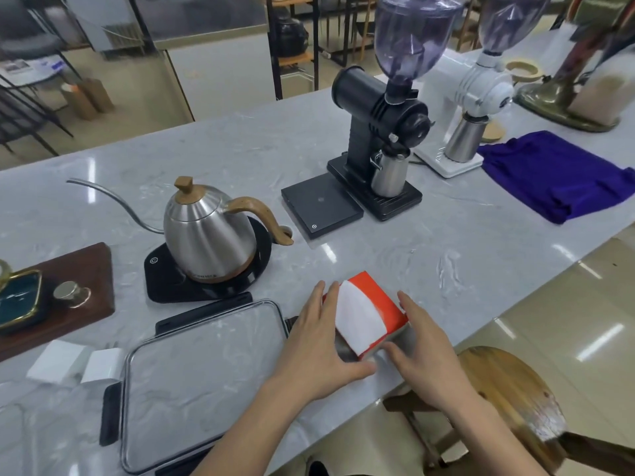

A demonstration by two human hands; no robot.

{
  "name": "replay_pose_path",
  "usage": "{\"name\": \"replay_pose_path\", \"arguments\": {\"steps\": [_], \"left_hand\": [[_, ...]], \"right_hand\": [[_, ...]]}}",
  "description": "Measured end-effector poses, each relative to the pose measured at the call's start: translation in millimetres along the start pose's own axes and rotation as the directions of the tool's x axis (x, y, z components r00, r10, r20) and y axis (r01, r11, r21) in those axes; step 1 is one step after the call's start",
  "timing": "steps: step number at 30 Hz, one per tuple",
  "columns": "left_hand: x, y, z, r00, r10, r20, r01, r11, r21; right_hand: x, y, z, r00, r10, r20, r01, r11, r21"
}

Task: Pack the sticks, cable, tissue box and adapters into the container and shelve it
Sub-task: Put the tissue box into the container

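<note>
Right now both hands hold the red-white tissue box [366, 312] at counter [446, 235] edge: left hand [321, 345] curled on its left side, right hand [424, 348] on right, just beside clear container [206, 372].

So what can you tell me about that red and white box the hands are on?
The tissue box is bright red with a white sheet draped diagonally over its top. It looks like cardboard. It sits at an angle on the grey marble counter, near the front edge, right of the clear container. The left hand holds its left side and the right hand its right side, thumbs at its near corner.
</note>
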State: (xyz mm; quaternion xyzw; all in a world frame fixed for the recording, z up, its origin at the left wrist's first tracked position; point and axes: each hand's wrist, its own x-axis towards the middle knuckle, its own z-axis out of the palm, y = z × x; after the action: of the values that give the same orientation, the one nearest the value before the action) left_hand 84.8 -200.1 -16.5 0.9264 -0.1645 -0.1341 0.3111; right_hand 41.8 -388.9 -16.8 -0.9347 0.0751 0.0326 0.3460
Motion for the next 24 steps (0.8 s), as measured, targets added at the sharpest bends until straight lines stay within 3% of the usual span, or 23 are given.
{"name": "replay_pose_path", "arguments": {"steps": [11,24], "left_hand": [[17.0,2.7,11.8,0.996,0.018,-0.085,-0.025,0.996,-0.089],[20.7,4.4,17.2,0.997,-0.028,-0.068,0.022,0.995,-0.095]], "right_hand": [[13.6,16.7,-9.2,0.992,-0.126,0.015,0.127,0.992,-0.018],[18.2,19.4,-8.0,0.991,-0.133,-0.005,0.133,0.991,0.026]]}}
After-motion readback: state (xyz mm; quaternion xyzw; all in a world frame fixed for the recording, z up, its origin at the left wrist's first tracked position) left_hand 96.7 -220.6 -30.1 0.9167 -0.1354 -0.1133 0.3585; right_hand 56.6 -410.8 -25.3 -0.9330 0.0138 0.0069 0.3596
